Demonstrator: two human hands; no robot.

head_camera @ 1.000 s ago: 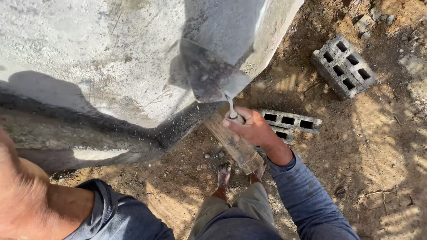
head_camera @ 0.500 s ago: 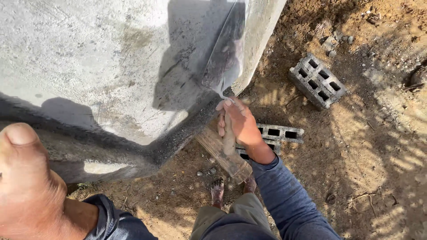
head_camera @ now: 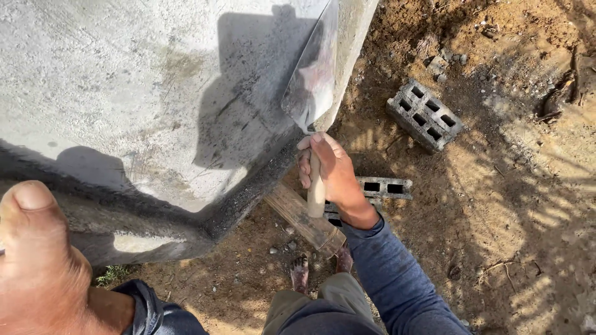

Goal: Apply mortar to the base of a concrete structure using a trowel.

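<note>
You stand on bare brown dirt ground against a grey plastered concrete wall that fills the upper left of the view. At the lower left edge, your left hand is raised close to the camera with one thumb uppermost; whether its fingers hold anything cannot be told. Below the wall's corner lies one wooden plank, and your two bare feet stand on the dirt just beside its end. Your right hand is closed around the wooden handle of one trowel, whose blade rests flat against the wall's corner edge. Further right, three hollow concrete blocks are visible: two stacked blocks behind your wrist, and one separate block well apart.
</note>
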